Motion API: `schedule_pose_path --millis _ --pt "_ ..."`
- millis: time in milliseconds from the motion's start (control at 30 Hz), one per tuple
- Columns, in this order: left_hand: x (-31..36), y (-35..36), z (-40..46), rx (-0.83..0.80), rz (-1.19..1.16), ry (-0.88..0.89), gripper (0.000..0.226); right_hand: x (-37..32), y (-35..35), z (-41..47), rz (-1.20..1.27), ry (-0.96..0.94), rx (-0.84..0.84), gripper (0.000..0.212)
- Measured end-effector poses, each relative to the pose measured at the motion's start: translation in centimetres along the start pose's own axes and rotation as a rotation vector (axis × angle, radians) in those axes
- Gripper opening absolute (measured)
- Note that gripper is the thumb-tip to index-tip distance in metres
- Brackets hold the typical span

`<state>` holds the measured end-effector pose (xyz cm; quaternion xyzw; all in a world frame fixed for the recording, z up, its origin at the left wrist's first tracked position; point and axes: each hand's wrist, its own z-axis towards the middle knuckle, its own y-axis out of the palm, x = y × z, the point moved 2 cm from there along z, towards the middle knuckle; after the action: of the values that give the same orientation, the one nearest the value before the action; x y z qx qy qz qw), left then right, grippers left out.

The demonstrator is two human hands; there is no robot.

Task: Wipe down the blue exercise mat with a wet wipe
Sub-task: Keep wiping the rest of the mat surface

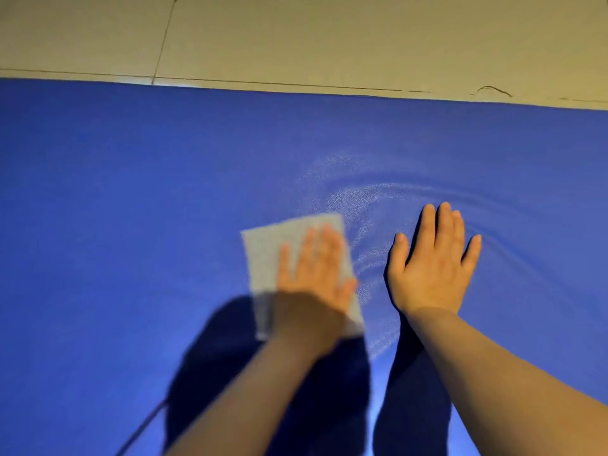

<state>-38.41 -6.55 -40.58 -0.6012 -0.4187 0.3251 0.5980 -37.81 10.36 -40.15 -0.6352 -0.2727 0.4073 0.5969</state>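
Observation:
The blue exercise mat (pixel 131 192) fills most of the view, lying flat on the floor. A white wet wipe (pixel 269 251) lies spread on it near the centre. My left hand (pixel 312 274) presses flat on the wipe with straight fingers; it is motion-blurred. My right hand (pixel 434 261) rests flat on the mat to the right of the wipe, fingers spread. Between and above the hands, curved wet streaks (pixel 355 199) shine on the mat.
Beige floor tiles (pixel 329 37) with dark grout lines lie beyond the mat's far edge. Dark shadows of my arms fall on the mat below the hands. A thin dark cord (pixel 141 426) shows at the lower left.

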Motion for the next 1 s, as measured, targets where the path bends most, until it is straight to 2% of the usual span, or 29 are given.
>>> schedule_pose_path --millis 100,167,200,267,367,433,533,600,667,733,800,833,900,1000 --pt "4.4 -0.1 -2.5 -0.105 -0.051 0.289 0.062 0.1 0.0 0.1 -0.019 -0.003 -0.012 0.067" --pt "2.5 -0.1 -2.7 -0.099 -0.053 0.358 0.061 0.2 -0.1 0.2 -0.015 -0.012 -0.037 0.067" --pt "0.7 -0.2 -2.9 -0.095 -0.067 0.336 0.06 0.2 0.0 0.2 -0.01 -0.014 -0.057 0.067" --pt "-3.6 -0.1 -3.6 -0.057 -0.086 0.164 0.059 0.2 0.0 0.3 -0.009 -0.007 -0.099 0.068" --pt "-10.0 -0.8 -6.6 -0.031 0.004 -0.175 0.062 0.2 -0.3 0.3 -0.008 -0.001 -0.153 0.068" --pt "-13.5 -1.5 -8.8 -0.068 -0.025 -0.431 0.065 0.1 -0.6 0.4 -0.002 -0.002 -0.2 0.063" --pt "-13.9 -2.0 -10.3 -0.069 -0.07 -0.677 0.06 0.3 -0.8 0.7 -0.002 -0.003 -0.265 0.063" --pt "-11.4 -1.6 -10.1 -0.039 -0.078 -0.727 0.061 0.3 -1.2 0.7 0.027 -0.004 -0.318 0.064" --pt "-7.4 -0.9 -9.8 0.008 -0.079 -0.56 0.065 0.6 -1.9 0.7 0.021 -0.044 -0.395 0.065" --pt "-2.0 0.0 -10.6 -0.03 -0.058 -0.219 0.065 1.3 -2.8 0.5 -0.013 -0.145 -0.471 0.063" --pt "3.6 0.6 -12.6 -0.157 -0.055 0.173 0.063 2.5 -4.5 -0.2 -0.085 -0.303 -0.522 0.061" --pt "5.4 0.7 -13.5 -0.205 -0.04 0.302 0.063 3.1 -5.3 -0.9 -0.134 -0.389 -0.539 0.06" --pt "7.0 0.8 -14.3 -0.302 -0.049 0.374 0.066 4.0 -6.7 -2.9 -0.232 -0.538 -0.598 0.062" --pt "7.3 -0.8 -14.1 -0.289 -0.197 0.31 0.072 5.6 -8.5 -7.6 -0.3 -0.715 -0.681 0.061"
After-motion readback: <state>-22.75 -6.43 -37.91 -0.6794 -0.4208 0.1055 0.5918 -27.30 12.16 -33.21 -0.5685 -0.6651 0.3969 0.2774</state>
